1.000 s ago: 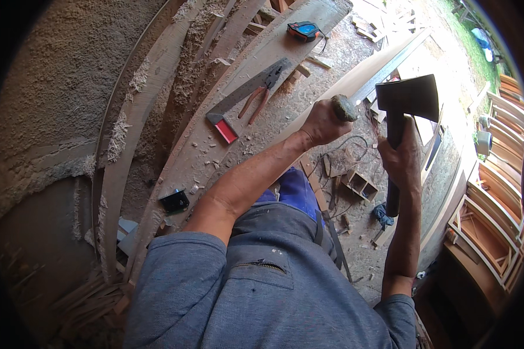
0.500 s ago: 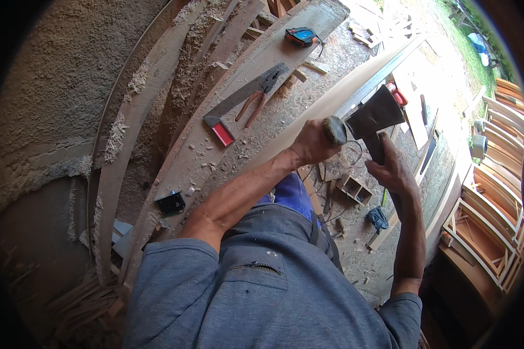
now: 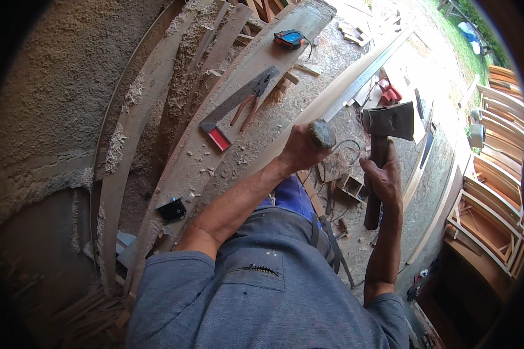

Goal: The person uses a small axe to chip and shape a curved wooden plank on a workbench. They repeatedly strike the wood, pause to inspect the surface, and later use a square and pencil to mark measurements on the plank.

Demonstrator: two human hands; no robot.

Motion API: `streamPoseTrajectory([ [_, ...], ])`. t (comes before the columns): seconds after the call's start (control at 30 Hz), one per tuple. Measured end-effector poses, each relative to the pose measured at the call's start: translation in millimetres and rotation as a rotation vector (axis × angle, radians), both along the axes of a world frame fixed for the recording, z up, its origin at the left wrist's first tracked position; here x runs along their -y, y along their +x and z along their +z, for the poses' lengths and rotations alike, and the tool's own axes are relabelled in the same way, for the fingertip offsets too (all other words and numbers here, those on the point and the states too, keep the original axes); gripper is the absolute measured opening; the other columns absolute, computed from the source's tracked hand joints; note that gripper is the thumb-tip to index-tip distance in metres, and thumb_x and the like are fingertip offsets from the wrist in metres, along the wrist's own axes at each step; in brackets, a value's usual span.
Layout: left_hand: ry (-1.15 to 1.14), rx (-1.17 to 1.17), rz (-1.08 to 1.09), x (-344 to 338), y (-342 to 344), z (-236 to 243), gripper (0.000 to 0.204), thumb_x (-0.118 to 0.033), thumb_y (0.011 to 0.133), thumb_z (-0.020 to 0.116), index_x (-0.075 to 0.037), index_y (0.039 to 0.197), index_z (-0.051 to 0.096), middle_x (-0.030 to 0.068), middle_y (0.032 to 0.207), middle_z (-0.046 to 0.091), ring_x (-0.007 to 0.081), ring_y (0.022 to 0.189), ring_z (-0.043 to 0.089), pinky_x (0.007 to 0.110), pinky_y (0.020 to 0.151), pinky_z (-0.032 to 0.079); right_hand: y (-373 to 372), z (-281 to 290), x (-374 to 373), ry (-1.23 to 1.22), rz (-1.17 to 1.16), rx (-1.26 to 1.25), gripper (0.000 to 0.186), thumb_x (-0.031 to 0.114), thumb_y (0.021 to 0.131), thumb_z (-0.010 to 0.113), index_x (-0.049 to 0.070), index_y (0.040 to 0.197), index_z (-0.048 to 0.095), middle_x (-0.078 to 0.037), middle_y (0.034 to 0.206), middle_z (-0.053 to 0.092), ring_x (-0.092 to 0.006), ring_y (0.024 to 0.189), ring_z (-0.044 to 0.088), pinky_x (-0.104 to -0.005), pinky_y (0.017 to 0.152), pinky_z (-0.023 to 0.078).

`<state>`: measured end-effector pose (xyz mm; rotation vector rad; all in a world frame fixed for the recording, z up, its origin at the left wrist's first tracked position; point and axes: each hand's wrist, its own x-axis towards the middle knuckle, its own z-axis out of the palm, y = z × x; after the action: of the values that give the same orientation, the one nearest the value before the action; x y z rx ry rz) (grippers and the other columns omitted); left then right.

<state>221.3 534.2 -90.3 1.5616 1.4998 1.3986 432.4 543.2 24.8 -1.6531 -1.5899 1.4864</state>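
Note:
My left hand (image 3: 300, 148) is closed around a thick round handle (image 3: 322, 133) whose battered, greyish end faces up; its lower part is hidden, so I cannot tell the tool. A long pale plank (image 3: 314, 122) runs just beyond this hand. To the right, my right hand (image 3: 384, 177) grips a hatchet (image 3: 391, 120) by its dark handle, the head raised and apart from the round handle. Left of my hands, a wide board (image 3: 183, 166) bears a square with a red handle (image 3: 219, 139), pliers (image 3: 247, 109), a blue tape measure (image 3: 289, 39) and a small black box (image 3: 172, 210).
Curved boards with shavings (image 3: 125, 139) lean by the rough wall (image 3: 58, 99) at left. A small open wooden box (image 3: 353, 187) and cables lie on the floor beside my legs. A red tool (image 3: 389, 92) lies beyond the hatchet. Stacked wooden frames (image 3: 483, 215) stand at right.
The hatchet has swung to the right and turned, its head now away from the round handle and its grip end showing. My left hand has shifted slightly left with the handle.

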Motion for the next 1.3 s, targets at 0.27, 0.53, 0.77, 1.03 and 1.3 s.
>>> streamPoseTrajectory([
  [0.27, -0.234, 0.118, -0.251, -46, 12, -1, 0.017, -0.012, 0.077, 0.075, -0.001, 0.089, 0.071, 0.0075, 0.079, 0.073, 0.0110, 0.077, 0.067, 0.033, 0.074, 0.057, 23, -6, 29, -0.002, -0.058, -0.002, 0.055, 0.008, 0.084, 0.071, 0.003, 0.134, 0.048, 0.001, 0.074, 0.058, -0.0080, 0.056, 0.056, -0.0260, 0.048, 0.046],
  [0.53, -0.223, 0.220, -0.170, -22, -9, -5, 0.017, -0.013, 0.079, 0.074, 0.000, 0.089, 0.071, 0.0092, 0.080, 0.074, 0.0114, 0.078, 0.070, 0.033, 0.072, 0.057, 27, -24, 38, -0.123, -0.091, 0.011, 0.050, 0.009, 0.083, 0.072, 0.003, 0.128, 0.050, -0.003, 0.082, 0.061, -0.0096, 0.060, 0.057, -0.0260, 0.051, 0.047],
  [0.77, -0.260, 0.193, -0.116, -36, 1, -31, 0.019, -0.015, 0.079, 0.075, -0.001, 0.091, 0.071, 0.0078, 0.080, 0.074, 0.0138, 0.078, 0.070, 0.033, 0.075, 0.057, 19, -22, -3, 0.038, 0.069, 0.144, 0.045, 0.014, 0.084, 0.071, 0.003, 0.123, 0.053, -0.005, 0.084, 0.060, -0.0111, 0.062, 0.055, -0.0300, 0.054, 0.048],
  [1.03, -0.283, 0.249, -0.133, -38, -3, -26, 0.016, -0.014, 0.079, 0.074, -0.002, 0.089, 0.072, 0.0093, 0.083, 0.075, 0.0130, 0.077, 0.068, 0.032, 0.075, 0.057, -13, 11, -100, 0.379, 0.081, 0.307, 0.041, 0.010, 0.086, 0.064, -0.001, 0.120, 0.045, -0.010, 0.073, 0.061, -0.0200, 0.059, 0.062, -0.0367, 0.052, 0.050],
  [1.3, -0.207, 0.056, -0.041, -14, 0, -12, 0.018, -0.013, 0.078, 0.074, -0.001, 0.091, 0.073, 0.0125, 0.087, 0.076, 0.0146, 0.085, 0.073, 0.033, 0.077, 0.059, 1, -4, -49, 0.039, 0.254, 0.306, 0.052, 0.017, 0.081, 0.069, 0.001, 0.125, 0.049, -0.013, 0.081, 0.061, -0.0260, 0.071, 0.064, -0.0404, 0.063, 0.052],
])
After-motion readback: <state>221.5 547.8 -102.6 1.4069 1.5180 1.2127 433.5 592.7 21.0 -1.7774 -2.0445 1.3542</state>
